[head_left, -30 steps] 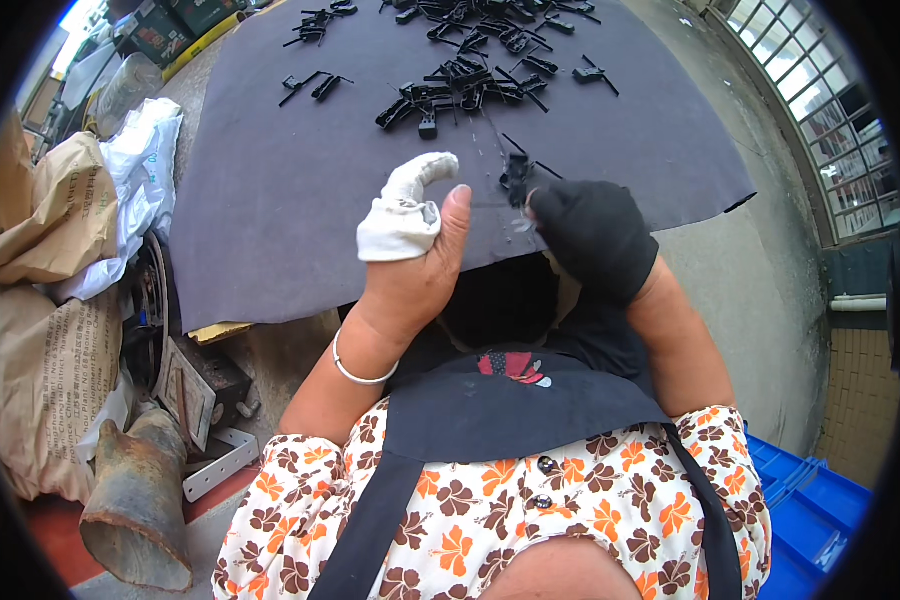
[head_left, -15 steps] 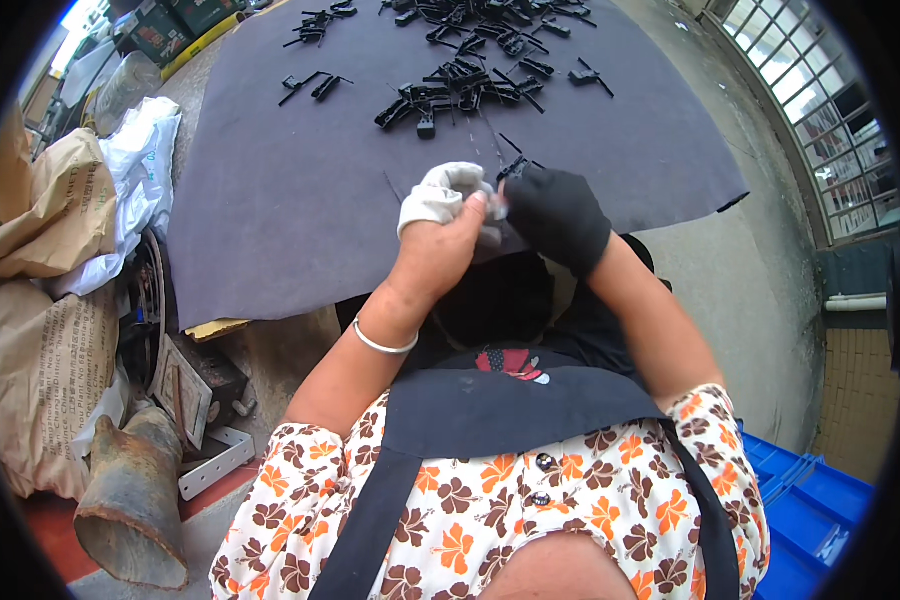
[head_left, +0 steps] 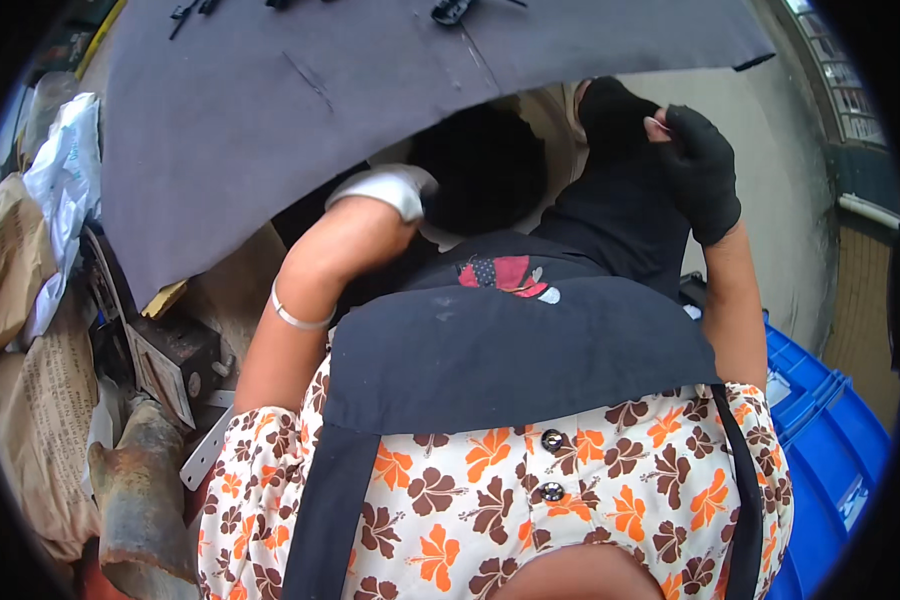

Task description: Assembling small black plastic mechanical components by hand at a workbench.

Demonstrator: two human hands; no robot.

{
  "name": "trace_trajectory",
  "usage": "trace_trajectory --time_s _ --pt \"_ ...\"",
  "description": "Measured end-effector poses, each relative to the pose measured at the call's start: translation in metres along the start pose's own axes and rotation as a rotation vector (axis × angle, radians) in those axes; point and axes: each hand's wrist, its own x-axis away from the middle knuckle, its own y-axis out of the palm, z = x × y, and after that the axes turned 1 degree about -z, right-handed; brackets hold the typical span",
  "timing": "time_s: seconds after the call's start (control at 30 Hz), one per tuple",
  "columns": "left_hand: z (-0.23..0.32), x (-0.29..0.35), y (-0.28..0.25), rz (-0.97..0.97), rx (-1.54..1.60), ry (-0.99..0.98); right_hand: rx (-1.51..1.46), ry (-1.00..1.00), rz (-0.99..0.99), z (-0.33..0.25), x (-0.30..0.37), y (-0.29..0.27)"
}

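My left hand, in a white glove, reaches down below the table's near edge, beside a dark round opening with a pale rim in front of my lap. Its fingers are blurred and lost against the dark, so any hold is hidden. To the right, my right hand is raised over my right leg in a black glove that leaves fingertips bare. Its fingers are curled together; whatever is in them, if anything, is too small to name. Black plastic parts with thin stems lie on the dark grey table cover at the top edge.
At left stand brown paper sacks, a white plastic bag, a rusty metal pipe and a perforated metal strip. Blue plastic crates are at my lower right. A barred window is at far right.
My hands have moved apart, the left down below the table edge, the right outward. The view has tilted down, so most parts left the picture. The black piece by my right hand no longer shows there.
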Motion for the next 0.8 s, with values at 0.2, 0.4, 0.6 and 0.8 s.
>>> trace_trajectory --time_s 0.2,0.4,0.6,0.8 --pt "-0.016 -0.065 0.042 -0.143 -0.008 -0.108 0.412 -0.01 0.028 0.025 0.066 0.008" --pt "-0.01 -0.131 0.138 -0.085 0.103 -0.029 0.411 -0.02 0.077 0.03 0.07 0.007" --pt "0.017 -0.137 0.17 -0.171 0.018 -0.155 0.376 -0.007 0.044 0.02 0.064 0.001" --pt "-0.015 -0.138 0.163 -0.207 -0.004 -0.227 0.404 0.011 0.067 0.024 0.064 -0.001"
